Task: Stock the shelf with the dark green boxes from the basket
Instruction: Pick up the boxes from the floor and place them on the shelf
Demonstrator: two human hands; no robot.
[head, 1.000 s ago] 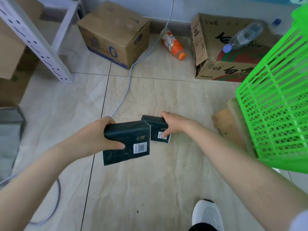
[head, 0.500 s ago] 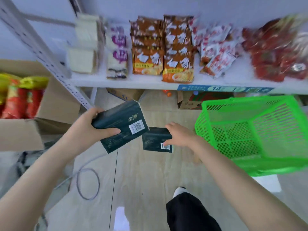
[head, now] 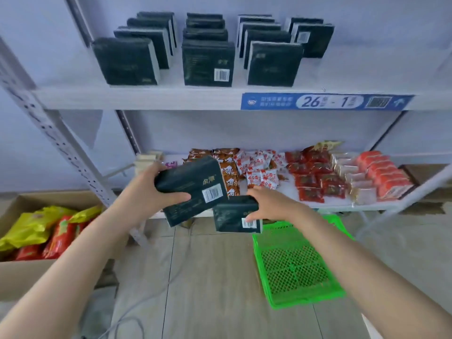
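My left hand (head: 151, 192) grips a dark green box (head: 193, 189) with a white barcode, tilted, in front of the lower shelf. My right hand (head: 269, 204) holds a second dark green box (head: 232, 214) just below and to the right of the first; the two boxes nearly touch. The green plastic basket (head: 293, 292) lies on the floor under my right forearm and looks empty. On the upper shelf (head: 146, 99), several dark green boxes (head: 208, 62) stand upright in rows running back to the wall.
The lower shelf (head: 342, 204) holds several red and orange snack packets. A cardboard box (head: 22, 270) of yellow and red bags sits at the left on the floor. A perforated shelf upright (head: 56, 138) slants at left. A grey cable (head: 156, 292) trails over the floor.
My view has swung up from the floor to the shelves. Both hands rose with their boxes, and the basket now lies low on the floor to the right.
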